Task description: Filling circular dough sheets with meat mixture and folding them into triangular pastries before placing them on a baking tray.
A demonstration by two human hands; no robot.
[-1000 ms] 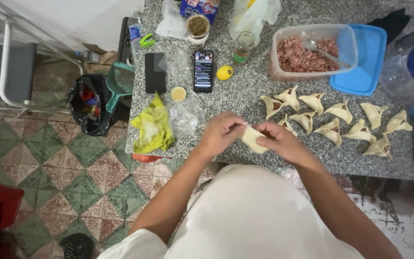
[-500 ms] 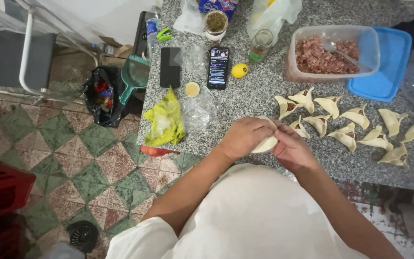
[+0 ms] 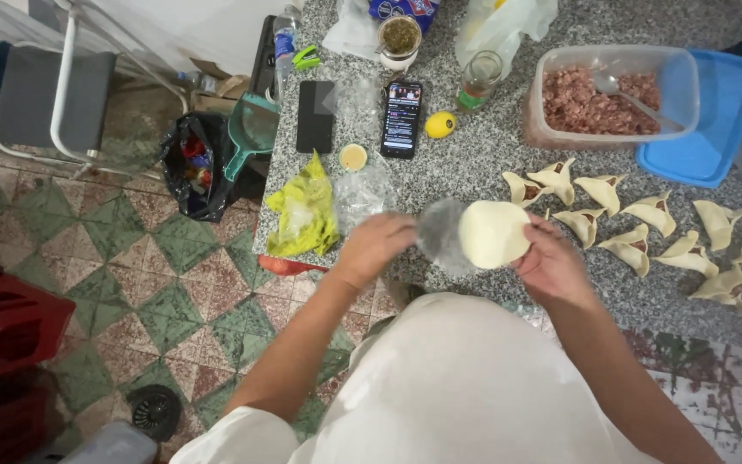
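Over the granite desk [image 3: 491, 163], beside the folded pastries [image 3: 637, 225], the right hand [image 3: 551, 262] cups a flat dough disc [image 3: 493, 234]. The left hand [image 3: 377, 245] seems to pinch a clear film [image 3: 436, 230] off it. Pulled hard, the dough could tear. Earlier both hands met around the dough.

Speckled granite counter [image 3: 491, 163] bearing folded dumplings [image 3: 637, 219]; tub of minced meat [image 3: 611, 94]; two phones [image 3: 401, 119]; lemon [image 3: 440, 125].

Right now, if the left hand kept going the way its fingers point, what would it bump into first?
Probably the clear plastic sheet at the left hand's fingertips, then the round dough disc held by the right hand.
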